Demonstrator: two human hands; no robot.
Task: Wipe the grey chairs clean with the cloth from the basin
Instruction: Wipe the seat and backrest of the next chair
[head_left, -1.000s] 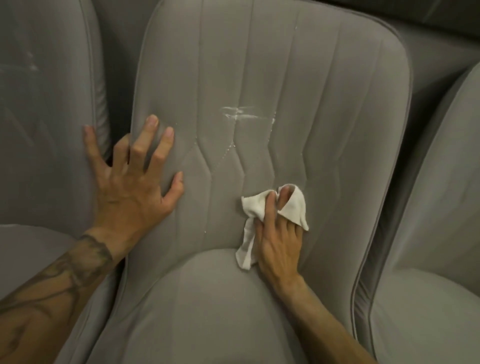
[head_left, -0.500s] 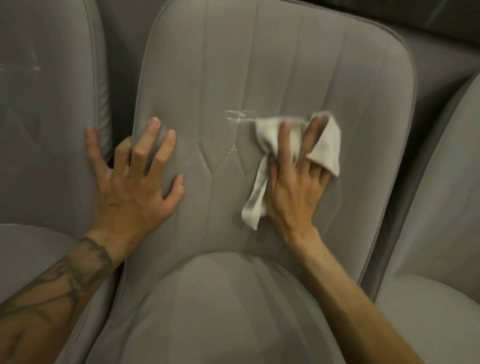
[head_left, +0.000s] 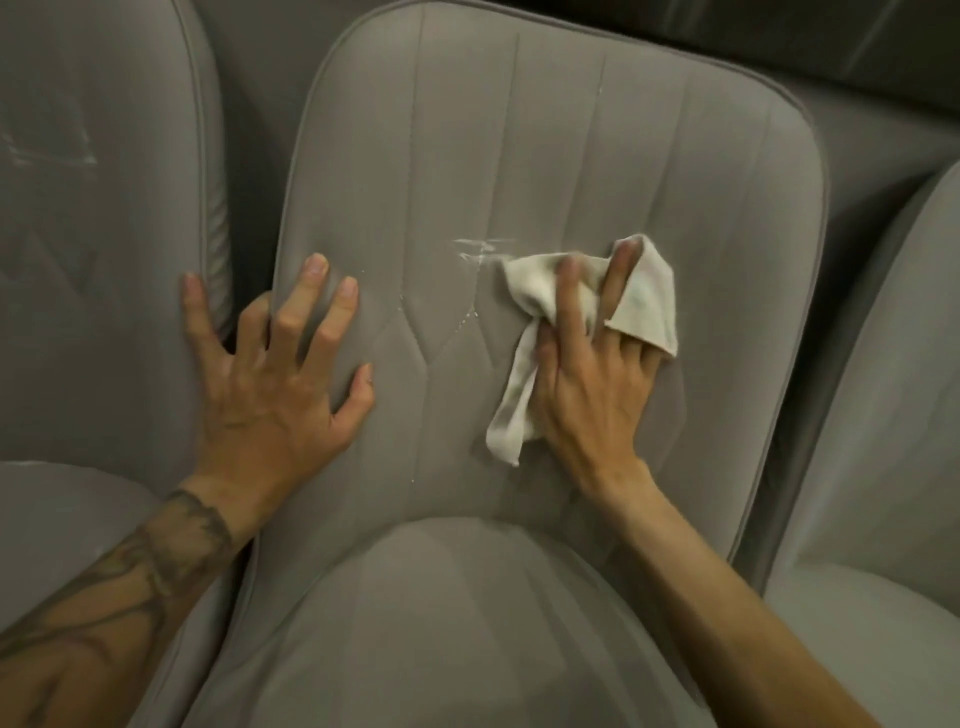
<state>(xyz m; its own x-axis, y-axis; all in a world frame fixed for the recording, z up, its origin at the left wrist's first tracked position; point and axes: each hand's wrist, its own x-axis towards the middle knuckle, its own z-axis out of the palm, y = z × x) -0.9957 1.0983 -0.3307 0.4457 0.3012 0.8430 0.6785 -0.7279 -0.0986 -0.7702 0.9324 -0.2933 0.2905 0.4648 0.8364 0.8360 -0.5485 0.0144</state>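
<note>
A grey padded chair (head_left: 545, 130) fills the middle of the view, its stitched backrest facing me. A white smear (head_left: 480, 249) marks the centre of the backrest, with small white specks below it. My right hand (head_left: 592, 374) presses a crumpled white cloth (head_left: 540, 291) flat against the backrest, just right of the smear; one end of the cloth hangs down past my thumb. My left hand (head_left: 275, 384) rests with fingers spread on the backrest's left edge and holds nothing. The basin is not in view.
A second grey chair (head_left: 104, 234) stands close on the left, with faint white marks high on its backrest. A third grey chair (head_left: 893, 415) stands close on the right. Dark gaps separate the backrests.
My right hand slid the cloth from the bottom of the backrest up to the level of the smear and has stayed about there. My left hand has stayed in place.
</note>
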